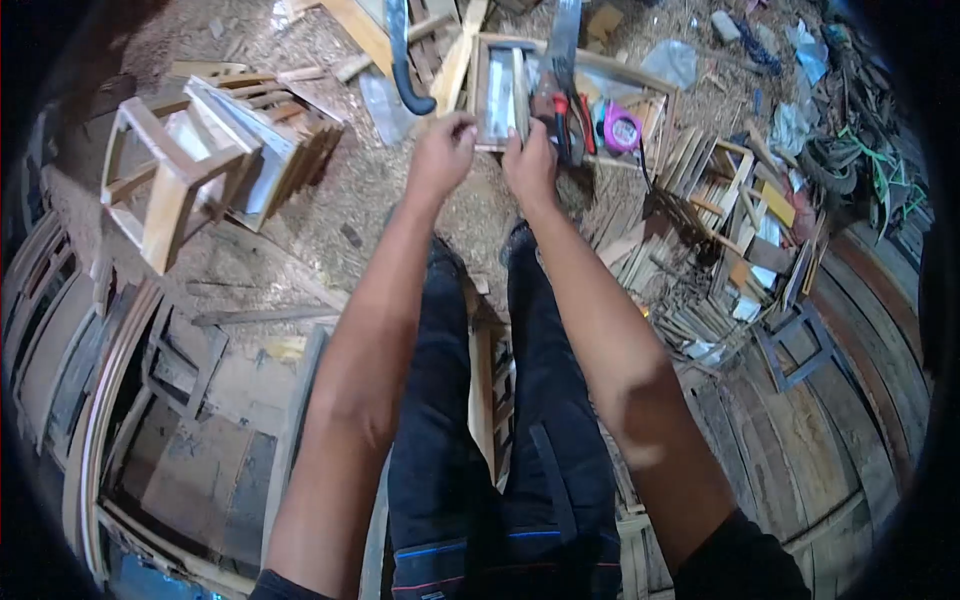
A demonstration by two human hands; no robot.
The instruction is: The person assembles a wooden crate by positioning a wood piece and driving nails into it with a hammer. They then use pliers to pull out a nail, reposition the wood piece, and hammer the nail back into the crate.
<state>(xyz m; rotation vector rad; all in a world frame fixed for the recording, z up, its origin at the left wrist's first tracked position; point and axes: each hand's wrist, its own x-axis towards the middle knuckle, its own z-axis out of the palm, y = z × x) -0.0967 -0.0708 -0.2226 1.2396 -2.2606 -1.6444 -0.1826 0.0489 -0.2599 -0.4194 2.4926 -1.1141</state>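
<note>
Looks thin, straight and narrow: a pale wooden strip [519, 85]. Is held at its near end in the right hand [533, 165]. Points lengthwise away from the body. Appears over the left part of a wooden frame [625, 71]; whether touching it, cannot be told.

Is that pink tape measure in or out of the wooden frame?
In: the pink tape measure lies within the outline of the wooden frame.
</note>
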